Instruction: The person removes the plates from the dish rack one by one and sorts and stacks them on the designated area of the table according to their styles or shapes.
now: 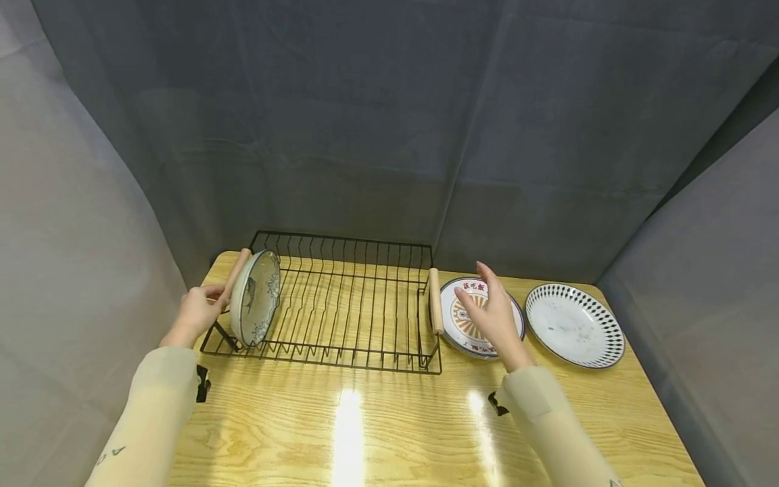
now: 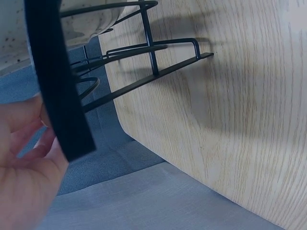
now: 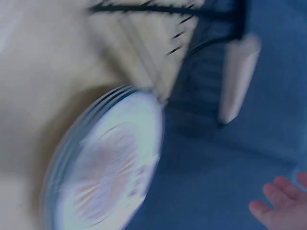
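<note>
My left hand [image 1: 197,312] grips the wooden handle [image 1: 235,274] on the left end of a black wire dish rack [image 1: 359,364]. In the left wrist view the fingers [image 2: 36,155] curl behind the rack's dark end bar. A deep patterned plate [image 1: 258,297] stands on edge in the leftmost slots. Over on the right, my right hand [image 1: 496,318] hovers above a stack of white plates [image 1: 464,331], thumb and fingers spread and holding nothing. The top plate has red characters and an orange ray design; the right wrist view shows several stacked rims.
A white oval dish [image 1: 569,328] with a dark diamond border lies right of the stack. The rack's other wooden handle [image 1: 435,301] stands close beside the stacked plates. Grey cloth panels [image 1: 341,135] enclose the wooden table [image 1: 292,426] at the back and sides.
</note>
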Motion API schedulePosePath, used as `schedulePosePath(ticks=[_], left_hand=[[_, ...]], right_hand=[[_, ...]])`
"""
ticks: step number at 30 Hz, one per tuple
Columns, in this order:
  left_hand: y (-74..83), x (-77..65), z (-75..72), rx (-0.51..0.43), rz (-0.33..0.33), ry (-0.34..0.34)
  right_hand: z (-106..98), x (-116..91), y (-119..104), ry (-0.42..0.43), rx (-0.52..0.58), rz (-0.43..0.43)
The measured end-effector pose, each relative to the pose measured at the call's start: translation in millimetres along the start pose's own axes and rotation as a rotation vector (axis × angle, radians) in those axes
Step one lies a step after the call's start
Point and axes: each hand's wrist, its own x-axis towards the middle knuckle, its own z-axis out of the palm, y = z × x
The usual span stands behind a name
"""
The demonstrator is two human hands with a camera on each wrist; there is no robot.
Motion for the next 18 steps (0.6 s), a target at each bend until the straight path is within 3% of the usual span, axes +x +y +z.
schedulePosePath(ticks=[9, 18], left_hand=[[3.0, -0.4, -1.4, -0.008, -0.01, -0.01], [3.6, -1.2, -0.3, 0.005, -0.008, 0.001]], right_hand=[[35.1, 28.0, -71.9, -0.124, 0.104, -0.037], [89.8, 34.7, -126.5, -0.263, 0.198, -0.065]])
